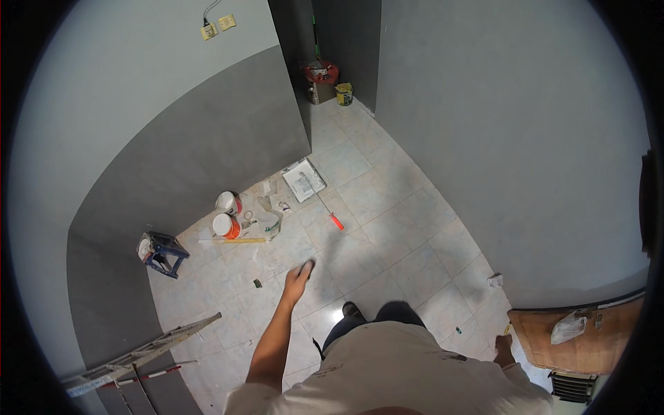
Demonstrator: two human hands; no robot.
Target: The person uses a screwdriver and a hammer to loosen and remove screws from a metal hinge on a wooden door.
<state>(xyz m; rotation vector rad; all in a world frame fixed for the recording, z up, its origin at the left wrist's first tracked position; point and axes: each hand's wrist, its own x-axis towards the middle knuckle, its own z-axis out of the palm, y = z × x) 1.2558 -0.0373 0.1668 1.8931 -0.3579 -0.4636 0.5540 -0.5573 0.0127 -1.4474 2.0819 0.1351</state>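
My left hand [299, 275] reaches out ahead over the tiled floor, its fingers closed round something small and dark that I cannot make out. At the right, beside the edge of a brown wooden table [538, 339], is my right hand [504, 344]. Its fingers look curled, and a small yellow thing shows just above them; whether it is held is unclear. Ahead of my left hand, a paint roller with a red handle [336, 221] lies with its head in a white paint tray [296, 187].
Paint buckets [223, 226] and a plastic bag [270, 225] stand left by the wall. A dark blue stool [166, 254] and a ladder [149, 353] are farther left. Another bucket [344, 95] sits in the far corner. A clear bag [568, 328] lies on the table.
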